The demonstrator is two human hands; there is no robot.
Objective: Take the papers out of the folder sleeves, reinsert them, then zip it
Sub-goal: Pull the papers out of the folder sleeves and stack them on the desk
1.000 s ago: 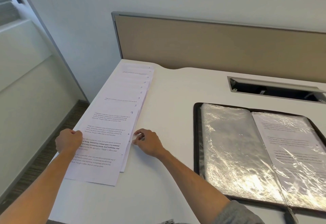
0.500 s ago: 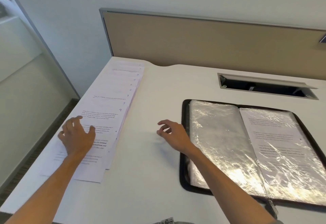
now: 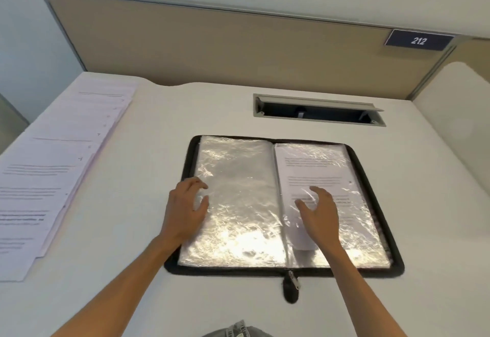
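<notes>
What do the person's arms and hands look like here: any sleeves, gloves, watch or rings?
Both forearms are bare up to the frame's bottom edge; no sleeves show. The left hand and right hand wear no gloves, and no watch, bracelet or ring is visible. A bit of grey clothing shows at the bottom edge.

White desk (image 3: 138,230) underneath both hands. Recessed cable tray (image 3: 318,110) with raised flap beyond hands, set in desktop. Tan partition panel (image 3: 212,45) along far desk edge. Dark number plate "212" (image 3: 419,40) on panel, far beyond and right.
</notes>
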